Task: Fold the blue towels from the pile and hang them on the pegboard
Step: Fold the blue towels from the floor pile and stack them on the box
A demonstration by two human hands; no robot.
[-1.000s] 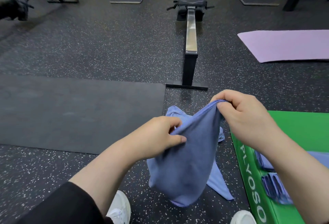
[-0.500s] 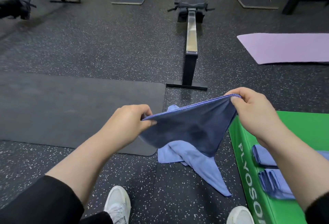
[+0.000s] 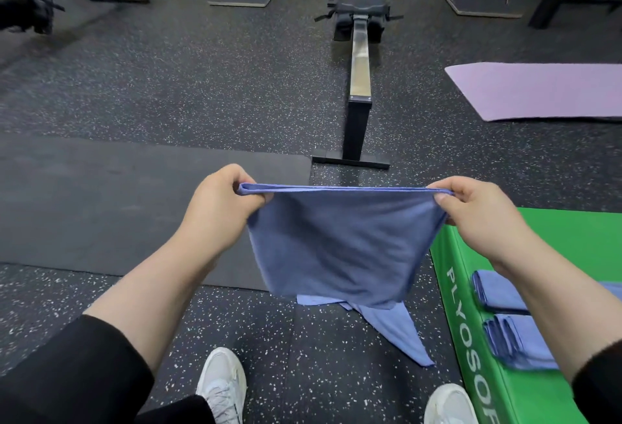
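A blue towel (image 3: 340, 248) hangs doubled in front of me, its top edge stretched taut and level. My left hand (image 3: 222, 208) pinches the towel's left top corner. My right hand (image 3: 478, 214) pinches the right top corner. Below it, another blue towel (image 3: 393, 329) lies crumpled on the speckled floor. Two folded blue towels (image 3: 498, 295) (image 3: 518, 342) rest on the green plyo box (image 3: 468, 339) at my right, partly hidden by my right forearm. No pegboard is in view.
A rowing machine (image 3: 359, 63) runs away from me straight ahead. A black mat (image 3: 101, 201) lies left, a purple mat (image 3: 538, 90) far right. Equipment stands line the far wall. My white shoes (image 3: 222, 386) are at the bottom edge.
My hands have moved apart and lifted, pulling the bunched towel out into a flat, taut, doubled sheet. The towel on the floor has stayed put.
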